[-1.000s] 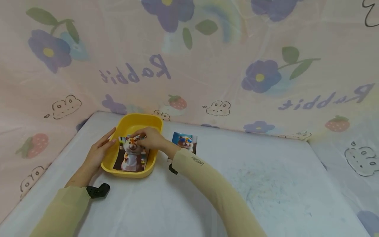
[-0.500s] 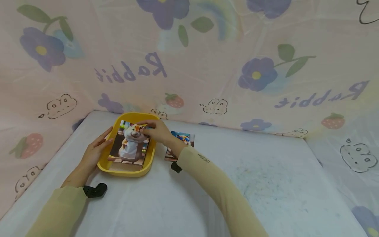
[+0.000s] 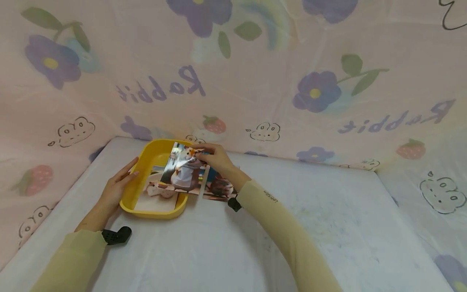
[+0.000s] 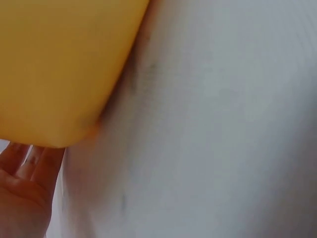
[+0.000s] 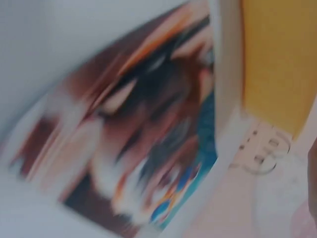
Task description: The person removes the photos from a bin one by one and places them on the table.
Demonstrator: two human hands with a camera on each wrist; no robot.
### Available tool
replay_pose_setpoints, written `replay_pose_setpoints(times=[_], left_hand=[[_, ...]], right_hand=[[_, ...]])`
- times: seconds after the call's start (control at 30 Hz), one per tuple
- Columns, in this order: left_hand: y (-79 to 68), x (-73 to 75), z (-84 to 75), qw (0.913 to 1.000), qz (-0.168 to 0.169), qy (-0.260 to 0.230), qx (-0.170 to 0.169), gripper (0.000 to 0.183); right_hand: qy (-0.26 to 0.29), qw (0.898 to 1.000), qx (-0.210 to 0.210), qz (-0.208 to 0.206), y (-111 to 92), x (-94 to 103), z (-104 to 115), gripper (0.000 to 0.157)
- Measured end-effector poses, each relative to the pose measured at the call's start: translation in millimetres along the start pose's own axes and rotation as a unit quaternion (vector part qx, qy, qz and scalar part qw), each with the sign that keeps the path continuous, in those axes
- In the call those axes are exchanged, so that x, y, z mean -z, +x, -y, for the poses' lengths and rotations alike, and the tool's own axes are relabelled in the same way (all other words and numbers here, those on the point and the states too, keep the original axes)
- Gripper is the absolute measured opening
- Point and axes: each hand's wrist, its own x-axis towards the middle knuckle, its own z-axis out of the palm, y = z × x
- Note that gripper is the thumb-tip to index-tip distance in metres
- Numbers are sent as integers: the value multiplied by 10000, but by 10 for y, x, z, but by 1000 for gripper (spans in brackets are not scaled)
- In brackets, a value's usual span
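Observation:
My right hand pinches the upper right edge of a glossy photo card showing a hamster in a white apron. The card is tilted and overlaps the right rim of a yellow plastic tray. Inside the tray lies another photo card with a pale animal picture, partly covered. Flat on the table, just right of the tray, is a photo card of a hamster in blue sunglasses, partly hidden in the head view by my right hand. My left hand rests against the tray's left side, fingers extended along its outer wall.
A white cloth covers the table, with a patch of grey smudges on the right. Behind it and at the sides hangs a pink printed curtain that meets the table's back edge.
My right hand has lifted the apron-hamster card from the tray and carried it right, over the rim. The pale card beneath now shows. My left hand stays at the tray.

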Motion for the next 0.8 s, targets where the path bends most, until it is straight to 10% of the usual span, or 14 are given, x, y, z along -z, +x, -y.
replay_pose_setpoints(times=[0.8], left_hand=[[37,-25,19,9997,118,68,196,59]], right_hand=[[-666,9954,-516,-463,-374,971,-385,31]])
